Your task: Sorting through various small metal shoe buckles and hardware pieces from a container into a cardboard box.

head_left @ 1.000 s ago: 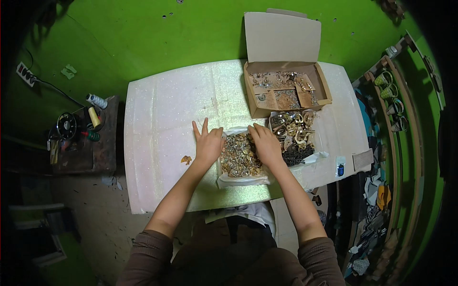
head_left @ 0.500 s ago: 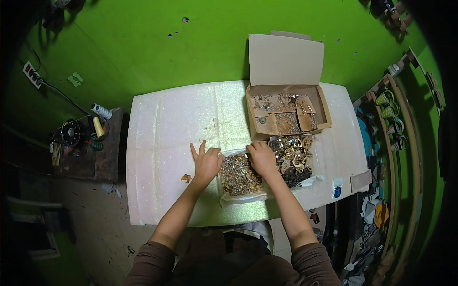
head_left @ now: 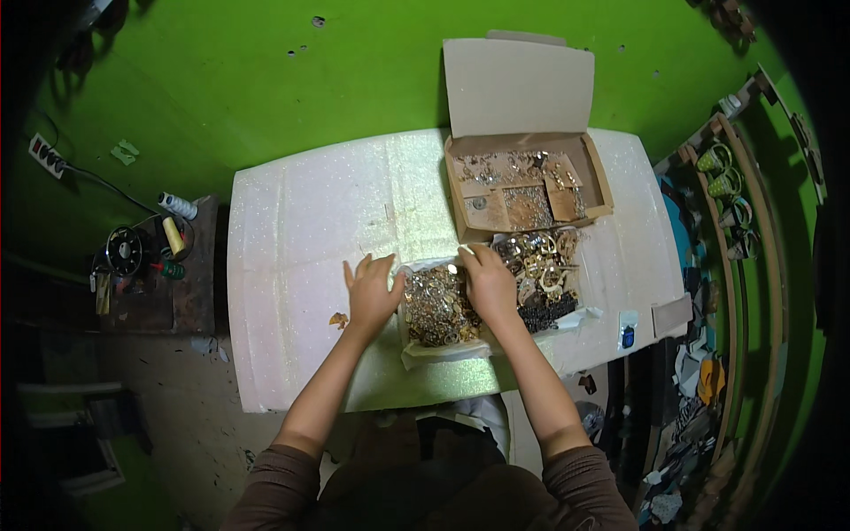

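Observation:
A shallow tray with a white lining (head_left: 447, 354) stands near the front of the table, holding a heap of small gold and silver beads and metal bits (head_left: 436, 305). Right of the heap lie larger gold-coloured jewellery pieces (head_left: 551, 274) and a clump of black beads (head_left: 547, 311). My left hand (head_left: 374, 288) is open at the tray's left side, fingers spread over the cloth and thumb by the rim. At the far edge, between the two heaps, my right hand (head_left: 490, 285) has its fingers bent and closed; what they grip is hidden.
An open cardboard box (head_left: 602, 190) with small beads in compartments stands behind the tray, lid raised against the green wall. Small brown scraps (head_left: 338, 320) lie left of my hand. A blue item in clear packaging (head_left: 628, 334) and a grey card (head_left: 671, 315) are at the right edge.
The whole view has shifted slightly, so the table and boxes appear higher. My left fingers have spread and bent differently. My right hand stays at the tray's far edge.

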Demonstrator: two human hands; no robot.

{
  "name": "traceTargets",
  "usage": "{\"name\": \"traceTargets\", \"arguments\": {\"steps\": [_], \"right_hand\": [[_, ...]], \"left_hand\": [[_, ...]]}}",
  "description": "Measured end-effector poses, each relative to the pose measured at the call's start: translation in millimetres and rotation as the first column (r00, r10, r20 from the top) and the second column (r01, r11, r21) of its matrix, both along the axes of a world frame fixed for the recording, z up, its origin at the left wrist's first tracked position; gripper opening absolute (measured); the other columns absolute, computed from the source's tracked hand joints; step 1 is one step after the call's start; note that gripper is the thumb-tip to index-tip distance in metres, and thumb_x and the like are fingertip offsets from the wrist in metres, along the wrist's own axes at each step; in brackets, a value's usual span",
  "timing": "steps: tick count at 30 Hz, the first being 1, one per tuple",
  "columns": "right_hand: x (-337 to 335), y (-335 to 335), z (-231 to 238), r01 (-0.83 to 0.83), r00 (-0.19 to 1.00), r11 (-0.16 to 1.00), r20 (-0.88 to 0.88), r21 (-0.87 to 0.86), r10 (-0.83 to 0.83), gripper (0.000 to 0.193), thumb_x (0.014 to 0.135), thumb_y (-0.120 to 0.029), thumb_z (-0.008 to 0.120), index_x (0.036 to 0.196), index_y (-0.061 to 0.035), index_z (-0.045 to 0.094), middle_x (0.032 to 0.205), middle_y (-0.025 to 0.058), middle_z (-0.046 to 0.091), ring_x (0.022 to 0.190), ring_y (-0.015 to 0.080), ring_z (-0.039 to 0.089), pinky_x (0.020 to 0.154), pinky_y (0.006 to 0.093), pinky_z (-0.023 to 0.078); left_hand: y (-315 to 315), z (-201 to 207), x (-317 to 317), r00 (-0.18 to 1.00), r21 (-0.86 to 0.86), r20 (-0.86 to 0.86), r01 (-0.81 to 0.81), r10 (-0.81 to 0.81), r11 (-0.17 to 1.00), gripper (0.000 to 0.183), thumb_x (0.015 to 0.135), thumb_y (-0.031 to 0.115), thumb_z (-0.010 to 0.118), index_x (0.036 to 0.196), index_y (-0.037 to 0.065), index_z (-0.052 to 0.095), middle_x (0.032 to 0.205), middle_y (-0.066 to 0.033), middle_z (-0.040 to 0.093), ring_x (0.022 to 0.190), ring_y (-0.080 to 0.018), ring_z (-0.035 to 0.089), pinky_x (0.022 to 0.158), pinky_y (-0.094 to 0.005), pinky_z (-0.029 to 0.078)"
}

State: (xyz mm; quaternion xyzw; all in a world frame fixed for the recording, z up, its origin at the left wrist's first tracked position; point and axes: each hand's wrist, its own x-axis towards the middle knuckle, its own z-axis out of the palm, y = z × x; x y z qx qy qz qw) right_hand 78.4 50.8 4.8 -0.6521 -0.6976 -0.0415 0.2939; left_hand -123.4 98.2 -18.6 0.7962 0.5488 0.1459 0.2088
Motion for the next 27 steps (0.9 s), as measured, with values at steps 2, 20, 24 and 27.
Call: {"name": "traceTargets", "arguments": {"steps": [2, 20, 24, 27], "right_hand": [[-3.7, -20.5, 18.0, 0.024, 0.999, 1.0, -0.025, -0.02, -0.024, 0.028, 0.071, -0.005, 0.055, 0.098, -0.0049, 0.057, 0.087, 0.0107, 0.055, 0.083, 0.0268, 0.054, 0.066, 0.035, 0.048], [-20.0, -95.1, 11.3, 0.333, 0.94, 0.888, 0.044, -0.318, -0.337, 0.019, 0.065, -0.002, 0.057, 0.083, -0.0041, 0.05, 0.079, 0.0121, 0.054, 0.077, 0.0291, 0.052, 0.06, 0.0379, 0.048], [-17.4, -109.8, -2.3, 0.319, 0.947, 0.88, 0.086, -0.352, -0.309, 0.019, 0.069, -0.004, 0.056, 0.088, -0.0037, 0.054, 0.082, 0.0124, 0.054, 0.076, 0.0297, 0.051, 0.062, 0.0384, 0.047], [-20.0, -122.3, 0.4, 0.263, 0.961, 0.926, -0.013, -0.27, -0.277, 0.022, 0.072, -0.003, 0.055, 0.094, -0.0026, 0.055, 0.091, 0.0136, 0.055, 0.08, 0.0305, 0.052, 0.068, 0.0378, 0.046]], "left_hand": [[-16.6, 7.1, -10.3, 0.998, 0.011, 0.017, -0.054, 0.054, 0.998, 0.04, 0.081, 0.03, 0.052, 0.112, 0.005, 0.055, 0.112, -0.011, 0.057, 0.118, -0.0372, 0.038, 0.103, -0.0556, 0.009], [-79.7, -5.3, -18.6, 0.992, -0.032, 0.122, 0.035, -0.03, 0.999, 0.025, 0.073, 0.022, 0.057, 0.058, 0.004, 0.066, 0.119, -0.0153, 0.052, 0.124, -0.0442, 0.025, 0.099, -0.0632, 0.002], [-88.4, -15.5, -20.5, 0.993, -0.006, 0.063, 0.099, -0.099, 0.995, 0.027, 0.074, 0.026, 0.059, 0.062, 0.002, 0.067, 0.118, -0.0175, 0.051, 0.125, -0.043, 0.024, 0.098, -0.0641, 0.002], [-92.7, -12.8, -25.0, 0.997, 0.062, 0.036, 0.072, -0.074, 0.995, 0.028, 0.074, 0.03, 0.061, 0.081, 0.003, 0.066, 0.121, -0.0186, 0.048, 0.125, -0.0425, 0.025, 0.098, -0.0647, 0.004]]}}
